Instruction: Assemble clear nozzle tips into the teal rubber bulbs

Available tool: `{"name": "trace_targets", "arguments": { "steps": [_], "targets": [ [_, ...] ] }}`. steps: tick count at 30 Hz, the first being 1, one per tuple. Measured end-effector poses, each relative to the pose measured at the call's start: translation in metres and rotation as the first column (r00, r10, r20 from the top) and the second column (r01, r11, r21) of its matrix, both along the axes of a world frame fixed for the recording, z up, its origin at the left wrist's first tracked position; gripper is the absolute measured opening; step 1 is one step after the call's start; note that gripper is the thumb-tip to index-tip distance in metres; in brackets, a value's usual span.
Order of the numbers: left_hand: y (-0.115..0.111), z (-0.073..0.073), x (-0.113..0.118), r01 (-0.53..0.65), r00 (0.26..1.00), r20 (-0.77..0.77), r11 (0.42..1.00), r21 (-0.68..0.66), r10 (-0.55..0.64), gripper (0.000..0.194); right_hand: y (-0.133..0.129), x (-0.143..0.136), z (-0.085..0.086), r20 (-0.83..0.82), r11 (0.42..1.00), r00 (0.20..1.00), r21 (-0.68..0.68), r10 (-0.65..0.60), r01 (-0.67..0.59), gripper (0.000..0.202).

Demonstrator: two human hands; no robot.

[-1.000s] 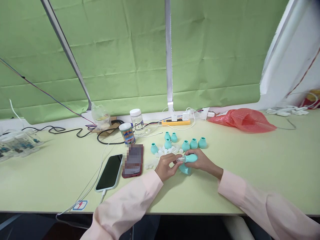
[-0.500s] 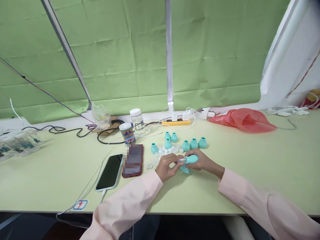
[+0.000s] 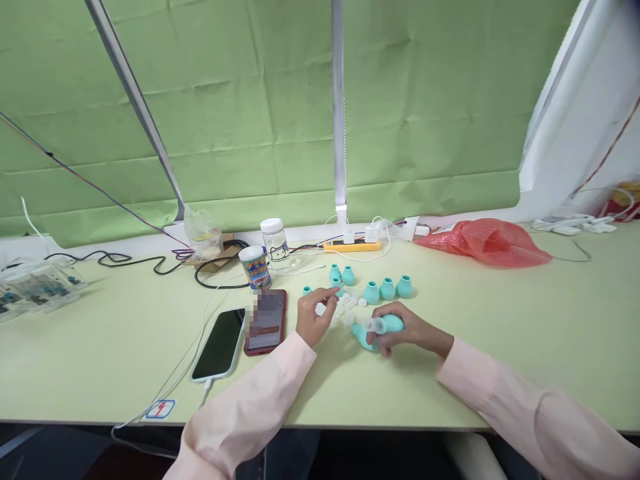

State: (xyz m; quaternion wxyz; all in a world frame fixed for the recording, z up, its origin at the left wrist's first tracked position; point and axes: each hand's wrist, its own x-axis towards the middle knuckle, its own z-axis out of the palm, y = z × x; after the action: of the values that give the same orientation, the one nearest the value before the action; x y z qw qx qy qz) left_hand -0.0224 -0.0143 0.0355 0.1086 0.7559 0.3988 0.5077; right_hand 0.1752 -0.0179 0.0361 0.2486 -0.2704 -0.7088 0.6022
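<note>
My right hand (image 3: 400, 329) is closed round a turquoise squeeze bulb (image 3: 393, 324) with a translucent end piece (image 3: 374, 325) pointing left. Just under it, another turquoise piece (image 3: 363, 335) lies at the table, partly hidden by my fingers. My left hand (image 3: 314, 317) hovers over a pile of small white and translucent plastic parts (image 3: 346, 303), thumb and forefinger apart. Behind the pile stand several turquoise bulb-shaped pots with open necks, among them one pot (image 3: 387, 289) at the right and one (image 3: 349, 275) further back. My left hand partly covers the leftmost pot (image 3: 307, 291).
Two phones, a black-screened one (image 3: 220, 347) and a red-cased one (image 3: 267, 323), lie left of my hands. A printed tub (image 3: 255, 268) and a clear jar (image 3: 275, 245) stand behind. A yellow power strip (image 3: 353, 246) and a red plastic bag (image 3: 485, 243) lie along the back.
My left hand has left the translucent end piece and moved left and up to the small parts. My right hand still holds the bulb, whose end piece now shows more fully.
</note>
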Motion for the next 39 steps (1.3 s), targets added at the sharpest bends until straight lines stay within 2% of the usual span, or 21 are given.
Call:
{"name": "trace_targets", "arguments": {
  "steps": [2,4,6,7,10,12,14,16,18,20,23,25,27,31,34,39],
  "targets": [
    [0.007,0.001,-0.005,-0.087,0.988,-0.132,0.996,-0.015,0.084,0.022,-0.006,0.0,0.001,-0.041,0.969,0.978,-0.136,0.204,-0.208,0.03],
    [0.012,-0.002,-0.007,-0.133,0.937,-0.326,0.991,-0.01,0.122,0.02,-0.011,-0.002,-0.001,-0.073,0.909,0.935,-0.217,0.348,-0.355,0.036],
    [0.013,-0.006,-0.007,-0.16,0.849,-0.511,0.987,-0.003,0.136,0.022,-0.013,-0.005,-0.004,-0.076,0.881,0.908,-0.22,0.412,-0.419,0.035],
    [0.013,-0.008,-0.007,-0.172,0.799,-0.586,0.985,-0.005,0.136,0.023,-0.012,-0.006,-0.006,-0.066,0.887,0.908,-0.196,0.413,-0.418,0.033],
    [0.011,-0.011,-0.007,-0.19,0.67,-0.735,0.981,-0.037,0.102,0.03,-0.008,-0.009,-0.009,-0.024,0.943,0.944,-0.043,0.328,-0.329,0.025],
    [0.011,-0.009,-0.01,-0.181,0.628,-0.776,0.981,-0.071,0.06,0.036,-0.005,-0.008,-0.008,0.002,0.964,0.967,0.08,0.254,-0.253,0.024],
    [0.013,-0.004,-0.015,-0.153,0.629,-0.777,0.98,-0.125,-0.001,0.04,-0.003,-0.007,-0.006,0.031,0.964,0.982,0.186,0.188,-0.191,0.027],
    [0.015,0.003,-0.022,-0.107,0.661,-0.748,0.979,-0.172,-0.059,0.037,-0.002,-0.006,-0.003,0.073,0.951,0.99,0.279,0.121,-0.137,0.024],
    [0.017,0.009,-0.029,-0.074,0.689,-0.719,0.979,-0.188,-0.086,0.029,-0.002,-0.007,-0.003,0.105,0.925,0.994,0.375,0.025,-0.063,0.017],
    [0.019,0.013,-0.035,-0.071,0.685,-0.721,0.976,-0.207,-0.103,0.02,0.0,-0.007,-0.005,0.102,0.885,0.989,0.463,-0.108,0.049,0.017],
    [0.021,0.015,-0.043,-0.157,0.63,-0.771,0.959,-0.238,-0.088,0.018,0.003,-0.008,-0.011,0.032,0.782,0.935,0.559,-0.352,0.276,0.023],
    [0.022,0.015,-0.047,-0.231,0.579,-0.812,0.939,-0.254,-0.078,0.019,0.004,-0.008,-0.016,-0.003,0.709,0.887,0.6,-0.462,0.371,0.024],
    [0.022,0.015,-0.05,-0.261,0.54,-0.835,0.921,-0.289,-0.109,0.021,0.005,-0.008,-0.019,-0.005,0.684,0.871,0.618,-0.491,0.389,0.023],
    [0.023,0.014,-0.052,-0.247,0.521,-0.838,0.91,-0.333,-0.165,0.036,0.005,-0.009,-0.022,0.072,0.717,0.886,0.619,-0.459,0.321,0.025],
    [0.022,0.012,-0.051,-0.269,0.507,-0.853,0.918,-0.293,-0.123,0.042,0.007,-0.009,-0.025,0.13,0.729,0.878,0.62,-0.46,0.29,0.027],
    [0.021,0.006,-0.038,-0.253,0.522,-0.852,0.948,-0.194,-0.035,0.036,0.008,-0.01,-0.028,0.149,0.724,0.875,0.634,-0.46,0.273,0.027]
  ]
}}
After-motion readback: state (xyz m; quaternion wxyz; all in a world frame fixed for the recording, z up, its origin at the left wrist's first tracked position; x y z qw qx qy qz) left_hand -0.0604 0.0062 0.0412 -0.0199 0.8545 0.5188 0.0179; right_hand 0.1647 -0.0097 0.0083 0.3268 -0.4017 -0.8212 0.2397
